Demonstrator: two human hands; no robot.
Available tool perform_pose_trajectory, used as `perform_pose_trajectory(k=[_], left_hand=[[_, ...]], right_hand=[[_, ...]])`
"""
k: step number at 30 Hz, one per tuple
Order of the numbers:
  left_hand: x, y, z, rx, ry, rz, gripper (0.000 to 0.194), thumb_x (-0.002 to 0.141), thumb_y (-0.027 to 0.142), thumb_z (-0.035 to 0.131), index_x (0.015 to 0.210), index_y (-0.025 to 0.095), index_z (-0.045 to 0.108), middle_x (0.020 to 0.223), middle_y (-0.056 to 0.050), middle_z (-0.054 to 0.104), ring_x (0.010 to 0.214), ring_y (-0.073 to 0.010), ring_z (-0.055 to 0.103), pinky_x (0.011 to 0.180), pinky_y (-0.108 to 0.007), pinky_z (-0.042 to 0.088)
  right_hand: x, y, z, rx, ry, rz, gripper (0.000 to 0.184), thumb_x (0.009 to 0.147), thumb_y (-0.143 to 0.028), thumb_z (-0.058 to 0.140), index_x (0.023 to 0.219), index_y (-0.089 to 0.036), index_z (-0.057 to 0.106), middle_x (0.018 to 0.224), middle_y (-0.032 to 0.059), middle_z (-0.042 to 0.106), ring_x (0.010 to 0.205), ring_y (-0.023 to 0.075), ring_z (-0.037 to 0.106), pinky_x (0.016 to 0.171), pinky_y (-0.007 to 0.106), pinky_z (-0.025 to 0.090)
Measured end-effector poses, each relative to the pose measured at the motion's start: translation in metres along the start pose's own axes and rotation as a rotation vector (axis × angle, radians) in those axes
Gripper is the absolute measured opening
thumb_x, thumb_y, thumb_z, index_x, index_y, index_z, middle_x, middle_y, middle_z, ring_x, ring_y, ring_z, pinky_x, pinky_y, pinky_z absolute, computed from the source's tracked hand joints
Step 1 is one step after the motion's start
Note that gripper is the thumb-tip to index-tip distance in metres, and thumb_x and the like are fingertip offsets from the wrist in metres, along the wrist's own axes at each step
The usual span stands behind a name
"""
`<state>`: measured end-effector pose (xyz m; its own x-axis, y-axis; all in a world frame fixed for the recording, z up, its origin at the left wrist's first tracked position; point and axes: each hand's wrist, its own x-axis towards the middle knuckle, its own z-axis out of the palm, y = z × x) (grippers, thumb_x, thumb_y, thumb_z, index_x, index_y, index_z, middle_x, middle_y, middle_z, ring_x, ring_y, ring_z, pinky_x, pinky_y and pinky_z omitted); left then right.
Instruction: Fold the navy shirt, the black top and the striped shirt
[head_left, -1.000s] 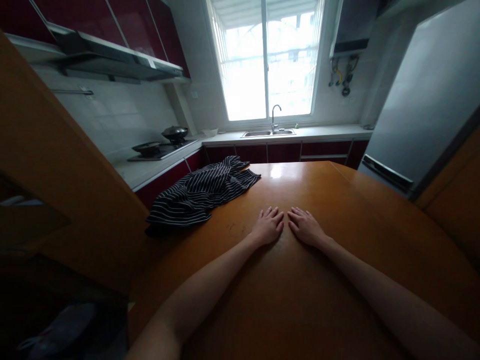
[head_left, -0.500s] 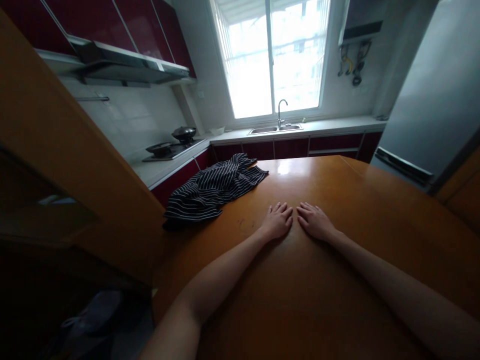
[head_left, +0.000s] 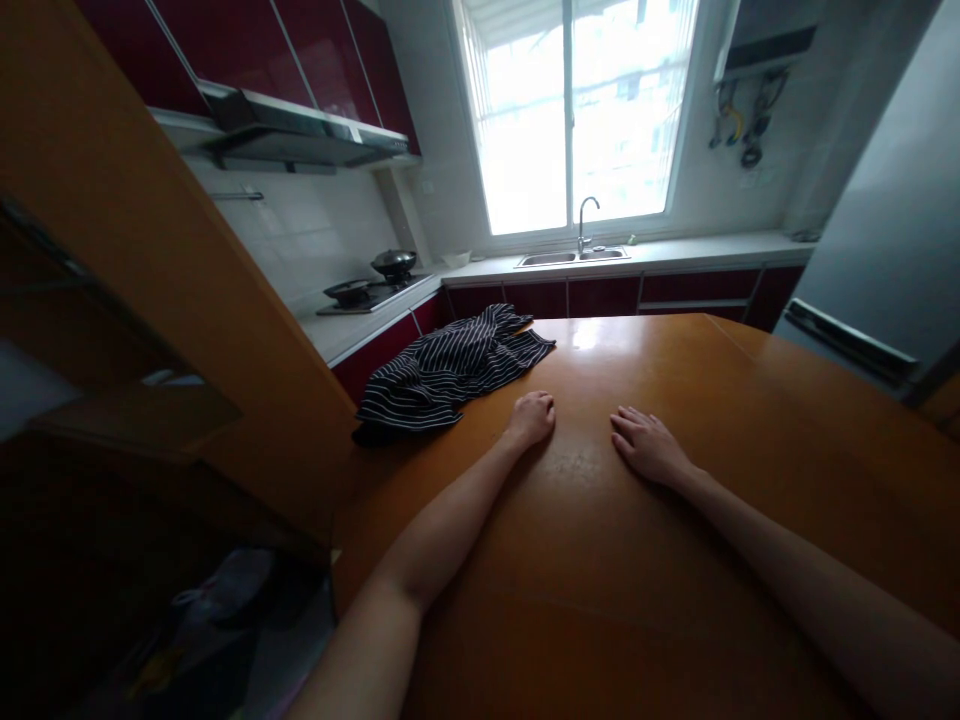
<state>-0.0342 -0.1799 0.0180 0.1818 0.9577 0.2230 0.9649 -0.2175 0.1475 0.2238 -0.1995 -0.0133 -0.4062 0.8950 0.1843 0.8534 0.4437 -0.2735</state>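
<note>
My left hand (head_left: 533,417) rests on the wooden table (head_left: 675,370) with its fingers curled in, and no object shows in it. It is close to the near right side of a crumpled black garment with white stripes (head_left: 457,362), not touching it. To its right, my right hand (head_left: 646,443) lies palm down on the tabletop, fingers stretched out and holding nothing. A gap of bare wood separates the two hands. The garment lies in folds along the table's left edge.
Beyond the table runs a white counter with a sink (head_left: 547,259) and faucet (head_left: 582,225) under a window. A wok (head_left: 394,263) and a pan (head_left: 349,291) sit on the stove at left. A wooden partition (head_left: 247,290) borders the left; a fridge (head_left: 877,240) stands at right.
My left hand has moved left toward the striped garment, and its fingers have gone from flat to curled. The gap between my hands has widened. The whole view has shifted slightly.
</note>
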Motion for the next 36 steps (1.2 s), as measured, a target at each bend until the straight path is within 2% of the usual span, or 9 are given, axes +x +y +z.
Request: perform_pose_trajectory(k=[2, 6, 9, 14, 20, 27, 32, 36], left_hand=[[0.004, -0.02, -0.005, 0.042, 0.021, -0.114, 0.032, 0.096, 0.026, 0.045, 0.112, 0.017, 0.072, 0.138, -0.012, 0.06, 0.13, -0.0244, 0.052, 0.114, -0.04, 0.036], [0.006, -0.057, -0.012, 0.121, 0.087, -0.31, 0.038, 0.094, 0.023, 0.043, 0.118, 0.012, 0.07, 0.154, -0.019, 0.041, 0.147, -0.0356, 0.027, 0.119, -0.059, 0.017], [0.004, -0.076, -0.012, 0.17, 0.093, -0.433, 0.041, 0.092, 0.024, 0.045, 0.122, 0.011, 0.069, 0.159, -0.019, 0.033, 0.15, -0.0371, 0.02, 0.12, -0.06, 0.013], [0.004, -0.088, -0.005, 0.187, 0.071, -0.537, 0.046, 0.093, 0.03, 0.042, 0.129, 0.016, 0.066, 0.159, -0.016, 0.036, 0.15, -0.037, 0.023, 0.119, -0.057, 0.019], [0.005, -0.089, -0.005, 0.18, 0.079, -0.57, 0.047, 0.095, 0.031, 0.039, 0.131, 0.012, 0.063, 0.152, -0.018, 0.045, 0.144, -0.0377, 0.033, 0.117, -0.056, 0.024], [0.007, -0.083, -0.01, 0.158, 0.05, -0.507, 0.041, 0.095, 0.025, 0.04, 0.12, 0.01, 0.068, 0.132, -0.019, 0.061, 0.13, -0.0327, 0.05, 0.111, -0.044, 0.036], [0.008, -0.063, -0.007, 0.127, 0.03, -0.432, 0.039, 0.097, 0.024, 0.038, 0.112, 0.011, 0.071, 0.121, -0.018, 0.067, 0.114, -0.0282, 0.063, 0.098, -0.035, 0.047], [0.007, -0.039, -0.002, 0.096, 0.041, -0.335, 0.036, 0.098, 0.024, 0.039, 0.112, 0.011, 0.07, 0.118, -0.017, 0.068, 0.108, -0.026, 0.066, 0.093, -0.032, 0.049]], right_hand=[[0.001, 0.001, 0.001, -0.001, -0.002, 0.005, 0.051, 0.098, -0.04, 0.04, 0.143, -0.018, 0.055, 0.157, 0.0133, 0.04, 0.147, 0.0296, 0.033, 0.118, 0.052, 0.025], [0.001, 0.0, 0.001, -0.008, -0.006, 0.008, 0.051, 0.099, -0.04, 0.04, 0.142, -0.017, 0.055, 0.157, 0.0126, 0.04, 0.147, 0.0289, 0.033, 0.119, 0.05, 0.025], [0.001, 0.0, 0.0, -0.007, -0.002, 0.005, 0.052, 0.098, -0.04, 0.041, 0.142, -0.017, 0.056, 0.157, 0.0127, 0.041, 0.147, 0.0291, 0.033, 0.119, 0.05, 0.025], [0.001, 0.0, 0.0, -0.003, 0.003, 0.005, 0.052, 0.098, -0.039, 0.041, 0.142, -0.017, 0.056, 0.157, 0.0133, 0.041, 0.146, 0.0296, 0.034, 0.118, 0.051, 0.026], [0.001, 0.002, 0.002, 0.008, 0.003, 0.006, 0.051, 0.097, -0.04, 0.041, 0.142, -0.02, 0.056, 0.157, 0.0116, 0.041, 0.146, 0.0282, 0.034, 0.118, 0.051, 0.025], [0.001, 0.0, -0.001, 0.009, -0.01, 0.011, 0.051, 0.098, -0.04, 0.042, 0.142, -0.019, 0.055, 0.157, 0.0119, 0.041, 0.146, 0.0286, 0.034, 0.119, 0.05, 0.024], [0.001, -0.001, -0.002, 0.025, -0.015, 0.018, 0.051, 0.098, -0.039, 0.043, 0.143, -0.019, 0.055, 0.157, 0.0124, 0.04, 0.147, 0.0283, 0.033, 0.119, 0.05, 0.024], [0.001, -0.001, -0.003, 0.018, -0.016, 0.018, 0.051, 0.098, -0.039, 0.042, 0.142, -0.018, 0.055, 0.157, 0.0124, 0.041, 0.147, 0.0284, 0.033, 0.119, 0.05, 0.024]])
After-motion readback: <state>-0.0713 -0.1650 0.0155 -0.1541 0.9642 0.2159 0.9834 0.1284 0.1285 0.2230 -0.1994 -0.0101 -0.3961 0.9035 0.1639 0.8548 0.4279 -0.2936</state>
